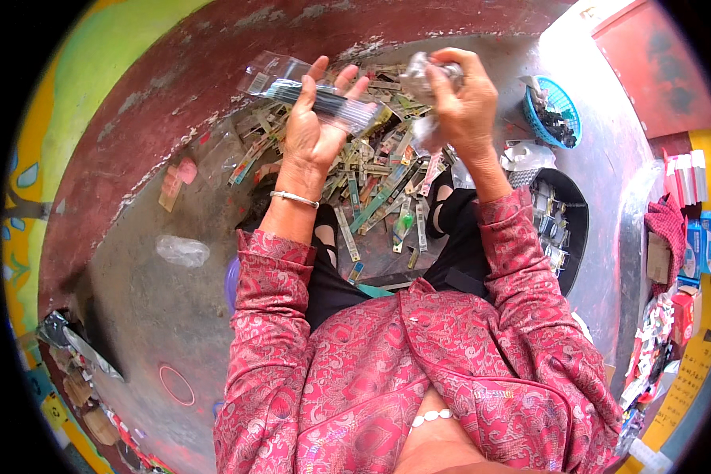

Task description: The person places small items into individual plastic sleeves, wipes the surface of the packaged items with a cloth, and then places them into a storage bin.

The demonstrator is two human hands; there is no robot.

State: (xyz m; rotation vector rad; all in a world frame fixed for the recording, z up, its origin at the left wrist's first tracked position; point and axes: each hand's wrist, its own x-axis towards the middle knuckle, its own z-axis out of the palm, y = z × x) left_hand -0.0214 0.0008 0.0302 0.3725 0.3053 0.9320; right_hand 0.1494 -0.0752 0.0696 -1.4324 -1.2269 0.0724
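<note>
Head view: a clear plastic sleeve of dark thin rods (312,96) is held in the left hand (312,130), fingers spread, thumb clamping it. A crumpled clear wrapper (426,79) is gripped in the closed right hand (462,107). Below both, a pile of flat packaged strips (375,189) is spread on the floor (158,308); a blue basket (557,114) is seen further right.

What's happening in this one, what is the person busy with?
A person in a red patterned jacket sits over a pile of small flat packets on a concrete floor. The left hand holds a clear plastic bag of thin dark sticks. The right hand grips a crumpled clear wrapper. A blue basket and a black bin stand to the right.
</note>
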